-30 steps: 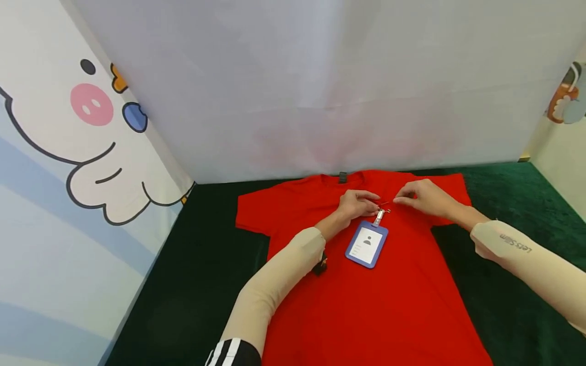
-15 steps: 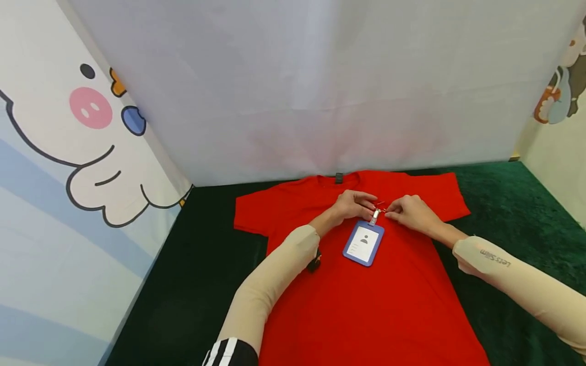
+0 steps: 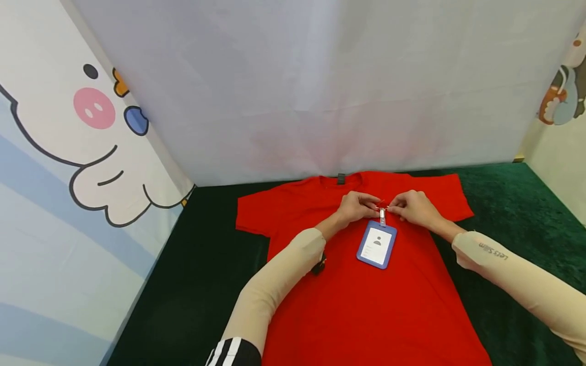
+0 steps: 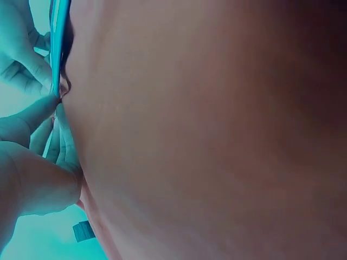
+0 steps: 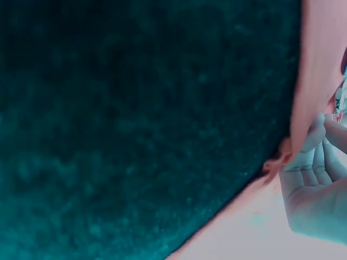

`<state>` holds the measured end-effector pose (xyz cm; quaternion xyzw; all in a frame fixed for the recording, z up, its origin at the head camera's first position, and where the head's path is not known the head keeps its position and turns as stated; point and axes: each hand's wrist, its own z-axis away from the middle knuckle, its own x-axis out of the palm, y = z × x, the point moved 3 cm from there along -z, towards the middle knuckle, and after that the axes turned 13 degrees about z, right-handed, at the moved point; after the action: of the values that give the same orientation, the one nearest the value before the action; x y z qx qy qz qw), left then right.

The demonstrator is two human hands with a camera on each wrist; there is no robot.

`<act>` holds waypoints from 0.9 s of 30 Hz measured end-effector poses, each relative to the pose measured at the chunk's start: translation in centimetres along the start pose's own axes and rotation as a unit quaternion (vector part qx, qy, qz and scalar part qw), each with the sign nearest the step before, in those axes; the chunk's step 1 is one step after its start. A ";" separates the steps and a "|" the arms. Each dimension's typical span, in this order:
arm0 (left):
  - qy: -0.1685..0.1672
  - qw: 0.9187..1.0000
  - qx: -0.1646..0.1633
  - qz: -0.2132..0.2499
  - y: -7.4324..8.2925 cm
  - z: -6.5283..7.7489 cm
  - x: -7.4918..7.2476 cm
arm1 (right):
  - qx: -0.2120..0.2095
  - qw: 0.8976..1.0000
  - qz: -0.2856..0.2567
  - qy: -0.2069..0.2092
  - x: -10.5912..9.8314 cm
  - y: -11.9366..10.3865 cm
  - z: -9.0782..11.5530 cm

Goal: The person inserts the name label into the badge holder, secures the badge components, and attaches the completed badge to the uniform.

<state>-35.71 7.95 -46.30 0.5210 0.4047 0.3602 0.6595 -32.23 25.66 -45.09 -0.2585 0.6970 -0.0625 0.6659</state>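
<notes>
A red T-shirt [image 3: 371,305] lies spread out flat. On its chest lies a blue-framed ID badge [image 3: 377,245], its metal clip [image 3: 382,217] pointing toward the collar and a small safety pin at the clip's top. My left hand [image 3: 358,205] pinches the pin's left side with thumb and fingers. From the other side, my right hand [image 3: 414,208] pinches the pin's right end. In the left wrist view the badge [image 4: 60,38] appears edge-on above my left fingertips [image 4: 51,105]. The right wrist view shows my right thumb and index finger together beside the clip [image 5: 340,100]. Fingers mostly hide the pin.
Dark green cloth [image 3: 197,284] covers the table. A pale curtain [image 3: 293,91] hangs behind the shirt's collar. A cartoon-printed panel [image 3: 59,213] stands at left, and another wall [image 3: 558,168] at right.
My right hand has come in from the right and slightly down, meeting the pin beside the left hand. The badge has swung right and hangs straighter below its clip. The left hand stays nearly in place.
</notes>
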 end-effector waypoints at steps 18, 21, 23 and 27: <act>-0.008 0.991 0.069 -0.118 1.0 -0.4 0.5 | 0.046 0.995 -0.074 -0.043 -0.3 0.9 0.0; -0.010 0.987 0.070 -0.147 0.8 -0.5 0.6 | 0.054 0.994 -0.071 -0.057 0.0 1.2 0.0; -0.008 0.984 0.071 -0.163 0.6 -0.5 0.7 | 0.057 0.994 -0.071 -0.065 0.2 1.3 0.0; 0.000 0.981 0.080 -0.178 0.5 -0.7 0.7 | 0.055 0.993 -0.071 -0.073 0.4 1.4 -0.2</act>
<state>-36.08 8.97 -46.04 0.4916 0.5180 0.2034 0.6698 -32.76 26.66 -45.99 -0.2743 0.6219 -0.1285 0.7221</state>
